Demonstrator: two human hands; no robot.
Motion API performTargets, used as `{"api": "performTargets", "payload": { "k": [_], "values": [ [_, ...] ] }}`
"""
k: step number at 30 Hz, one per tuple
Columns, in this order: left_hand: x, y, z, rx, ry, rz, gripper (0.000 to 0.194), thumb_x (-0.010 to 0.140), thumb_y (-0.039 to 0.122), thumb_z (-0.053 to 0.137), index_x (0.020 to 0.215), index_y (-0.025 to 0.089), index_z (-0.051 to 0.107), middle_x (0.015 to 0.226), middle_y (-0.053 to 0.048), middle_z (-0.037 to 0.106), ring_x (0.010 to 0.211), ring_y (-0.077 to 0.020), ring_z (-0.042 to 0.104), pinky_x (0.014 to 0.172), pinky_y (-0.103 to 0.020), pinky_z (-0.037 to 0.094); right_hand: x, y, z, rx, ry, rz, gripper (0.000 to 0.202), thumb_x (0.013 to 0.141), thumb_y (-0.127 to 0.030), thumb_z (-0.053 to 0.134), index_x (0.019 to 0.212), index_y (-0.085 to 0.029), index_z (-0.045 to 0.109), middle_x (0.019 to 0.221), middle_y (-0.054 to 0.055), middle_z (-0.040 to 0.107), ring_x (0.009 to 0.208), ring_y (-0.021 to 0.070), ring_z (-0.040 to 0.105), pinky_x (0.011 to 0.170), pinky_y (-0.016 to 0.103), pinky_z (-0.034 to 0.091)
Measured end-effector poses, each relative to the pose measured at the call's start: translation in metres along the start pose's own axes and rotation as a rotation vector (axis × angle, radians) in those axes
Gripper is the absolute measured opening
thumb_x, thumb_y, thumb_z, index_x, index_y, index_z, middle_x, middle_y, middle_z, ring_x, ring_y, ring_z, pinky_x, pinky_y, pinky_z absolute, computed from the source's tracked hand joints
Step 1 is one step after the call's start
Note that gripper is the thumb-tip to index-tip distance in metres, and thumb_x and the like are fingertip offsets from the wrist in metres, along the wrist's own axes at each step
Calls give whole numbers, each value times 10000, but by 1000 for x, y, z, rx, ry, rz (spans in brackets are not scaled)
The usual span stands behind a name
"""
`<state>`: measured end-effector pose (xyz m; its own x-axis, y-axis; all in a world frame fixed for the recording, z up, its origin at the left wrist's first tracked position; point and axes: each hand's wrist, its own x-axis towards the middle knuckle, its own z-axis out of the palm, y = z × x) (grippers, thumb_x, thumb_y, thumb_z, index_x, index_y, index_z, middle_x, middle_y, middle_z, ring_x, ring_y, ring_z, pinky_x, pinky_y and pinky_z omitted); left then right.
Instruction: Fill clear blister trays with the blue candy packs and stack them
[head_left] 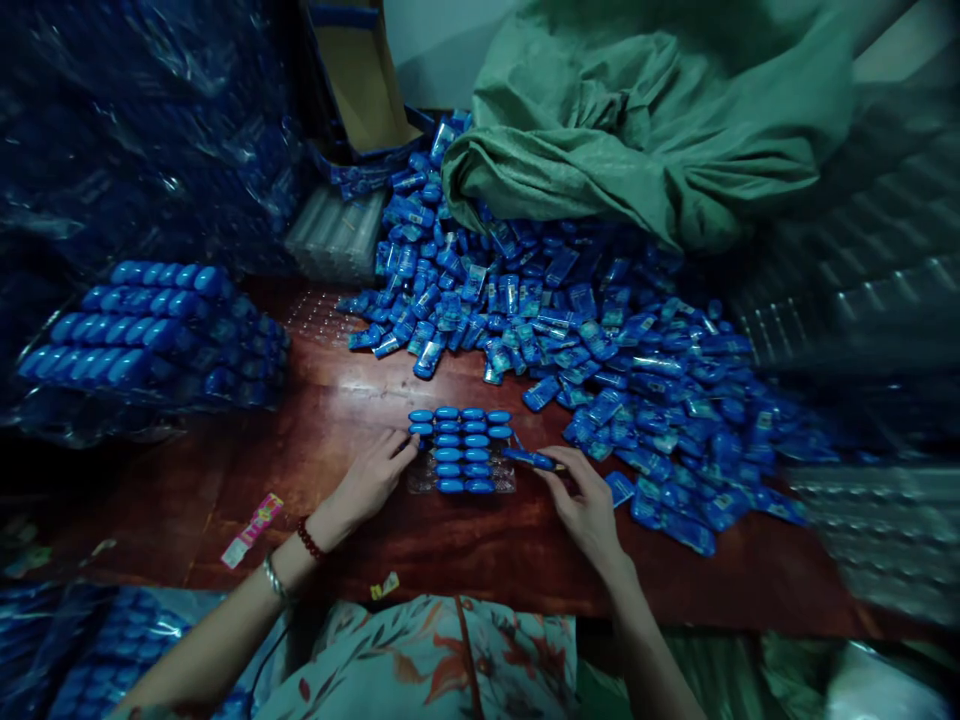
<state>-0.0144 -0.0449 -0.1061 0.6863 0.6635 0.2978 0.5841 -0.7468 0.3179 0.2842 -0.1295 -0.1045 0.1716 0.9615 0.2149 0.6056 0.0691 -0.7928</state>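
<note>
A clear plastic tray [504,480] lies on the red-brown table [322,510] in front of me, with several blue packs [448,441] set in rows in it. The two middle columns reach the front edge; the outer columns hold packs only at the back. My right hand [585,495] pinches one blue pack [534,458] at the tray's right side. At the tray's left edge is my left hand [379,470], its fingers bent near the left column's packs. Whether those fingertips hold anything is too small to tell.
Loose blue packs [600,345] are heaped behind and to the right, under a green sack [570,170]. Filled trays [127,330] are stacked at left. Clear trays [337,235] stand behind; more line the right. A pink-yellow strip [253,530] lies front left.
</note>
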Motion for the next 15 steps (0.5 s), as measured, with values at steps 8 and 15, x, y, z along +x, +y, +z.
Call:
{"api": "performTargets", "payload": {
  "k": [8, 15],
  "values": [
    [16, 4, 1, 81, -263, 130, 243, 876, 79, 410, 1023, 175, 578, 998, -90, 576, 905, -210, 525, 768, -346, 506, 20, -32, 10, -620, -444, -293, 399, 862, -38, 359, 1170, -207, 549, 1027, 97, 610, 947, 200, 579, 761, 319, 495],
    [7, -2, 8, 19, 40, 81, 330, 907, 149, 410, 1202, 213, 544, 1147, -120, 559, 906, -192, 538, 748, -335, 505, 33, -57, 18, -884, -602, -247, 365, 885, -87, 427, 1196, -228, 555, 990, 92, 632, 857, 188, 600, 687, 275, 464]
  ]
}}
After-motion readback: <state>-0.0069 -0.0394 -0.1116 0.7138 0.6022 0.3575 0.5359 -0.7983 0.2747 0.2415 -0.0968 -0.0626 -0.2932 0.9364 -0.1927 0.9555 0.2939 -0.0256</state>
